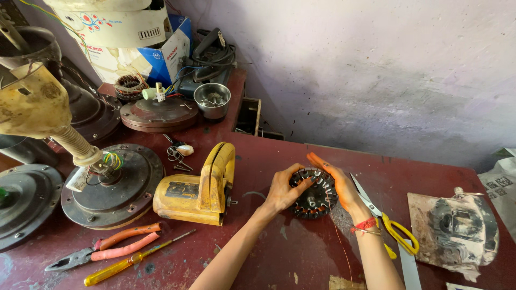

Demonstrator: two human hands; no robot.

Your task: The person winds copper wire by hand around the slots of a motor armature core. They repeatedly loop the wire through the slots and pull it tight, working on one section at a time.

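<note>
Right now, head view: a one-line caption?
Both hands, left and right, cradle a round motor stator on a red workbench.

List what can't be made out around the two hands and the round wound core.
- Stator core, head view: its left and right rims are covered by the left hand and right hand.
- Scissors: the wrist hides part of the blades.
- Thin copper wire: too fine to trace its end.
</note>
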